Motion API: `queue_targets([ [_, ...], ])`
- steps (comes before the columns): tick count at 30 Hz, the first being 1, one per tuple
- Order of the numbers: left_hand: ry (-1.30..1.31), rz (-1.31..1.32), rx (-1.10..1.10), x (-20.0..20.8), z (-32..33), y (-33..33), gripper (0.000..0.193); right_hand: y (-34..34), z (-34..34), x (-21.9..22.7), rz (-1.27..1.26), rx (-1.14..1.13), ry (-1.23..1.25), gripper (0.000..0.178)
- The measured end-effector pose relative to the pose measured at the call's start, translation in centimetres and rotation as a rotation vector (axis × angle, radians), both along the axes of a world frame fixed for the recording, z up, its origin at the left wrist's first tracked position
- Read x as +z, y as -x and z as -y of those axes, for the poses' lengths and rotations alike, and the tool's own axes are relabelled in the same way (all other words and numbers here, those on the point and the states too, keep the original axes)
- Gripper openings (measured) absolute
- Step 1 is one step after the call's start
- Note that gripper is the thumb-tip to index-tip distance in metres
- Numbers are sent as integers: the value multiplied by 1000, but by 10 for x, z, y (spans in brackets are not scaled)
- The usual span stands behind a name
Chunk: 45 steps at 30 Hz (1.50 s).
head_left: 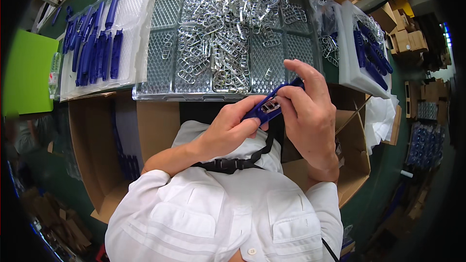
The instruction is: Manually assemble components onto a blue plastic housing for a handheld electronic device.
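Observation:
In front of my chest, my left hand (pixel 232 125) grips the near end of a long, dark blue plastic casing (pixel 257 110), with thumb and fingers closed round it. A small silvery metal piece (pixel 270 106) sits in an opening along the casing. My right hand (pixel 310 116) pinches at this metal piece with the thumb and a finger, while another finger sticks out past the casing. Just beyond my hands stands a clear compartmented tray (pixel 165 12), heaped with many looped metal pieces (pixel 228 29).
Left of it, a white ribbed tray (pixel 136 14) bears several blue casings (pixel 87 53). A white foam box (pixel 347 43) at right holds more blue casings (pixel 373 58). Cardboard boxes (pixel 158 121) stand below the table edge. A green board (pixel 29 73) and bottle (pixel 54 77) are far left.

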<state>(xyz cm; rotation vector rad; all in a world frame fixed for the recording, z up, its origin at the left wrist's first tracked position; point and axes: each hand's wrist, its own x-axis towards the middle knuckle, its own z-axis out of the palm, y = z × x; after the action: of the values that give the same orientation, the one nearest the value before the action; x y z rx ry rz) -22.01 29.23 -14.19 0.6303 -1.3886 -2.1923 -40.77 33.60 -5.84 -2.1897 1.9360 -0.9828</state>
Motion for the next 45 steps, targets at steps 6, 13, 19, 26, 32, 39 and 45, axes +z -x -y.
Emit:
queue_targets([
  [6,262,155,64,-2,7,14,33,16,1,-5,-66,37,5,13],
  [13,315,240,61,2,23,39,26,32,-2,-24,67,-35,-26,19],
  [19,478,337,104,-7,26,44,17,24,-1,-28,270,-285,84,41],
  [26,624,262,170,-15,25,33,15,23,-2,-26,715,-118,-299,25],
  [32,597,243,231,-20,27,29,11,4,3,-33,425,-121,-139,24],
  [39,494,224,213,-25,38,19,13,4,22,-39,419,-149,-254,24],
  [45,531,294,173,-23,44,12,16,5,30,-43,840,-118,-364,26],
])
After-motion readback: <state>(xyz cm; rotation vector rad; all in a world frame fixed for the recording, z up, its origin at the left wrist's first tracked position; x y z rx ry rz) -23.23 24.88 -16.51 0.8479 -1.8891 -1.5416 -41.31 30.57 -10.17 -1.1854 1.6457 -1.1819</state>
